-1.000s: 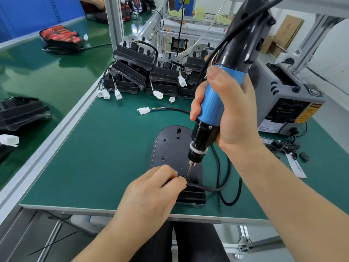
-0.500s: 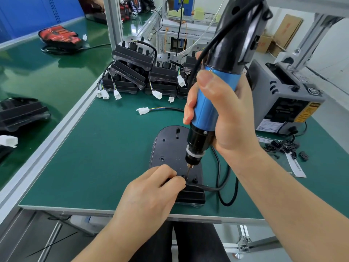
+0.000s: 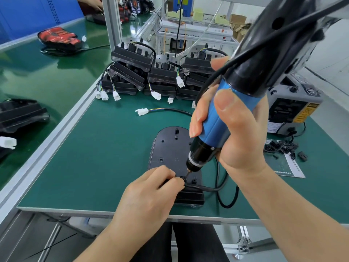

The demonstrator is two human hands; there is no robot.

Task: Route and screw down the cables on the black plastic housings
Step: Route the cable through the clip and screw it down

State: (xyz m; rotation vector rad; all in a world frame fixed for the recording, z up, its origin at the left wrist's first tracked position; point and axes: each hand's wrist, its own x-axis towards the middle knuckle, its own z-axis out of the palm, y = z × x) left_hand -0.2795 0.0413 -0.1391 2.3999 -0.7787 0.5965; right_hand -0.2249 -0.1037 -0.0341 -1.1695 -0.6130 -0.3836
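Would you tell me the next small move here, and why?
Probably press the blue-handled electric screwdriver down and trigger it: the right hand grips it, and its bit tip sits where the left hand pinches the black cable onto the flat black plastic housing.

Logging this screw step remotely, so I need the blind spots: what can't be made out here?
Head view only:
- Screw under the bit of the screwdriver: hidden by fingertips of the left hand, which pinches the cable there.
- Near-left part of the housing: under that hand.
- Screwdriver top, beyond the right hand: cut off by the top edge.
- Small black parts at right: too small to identify.
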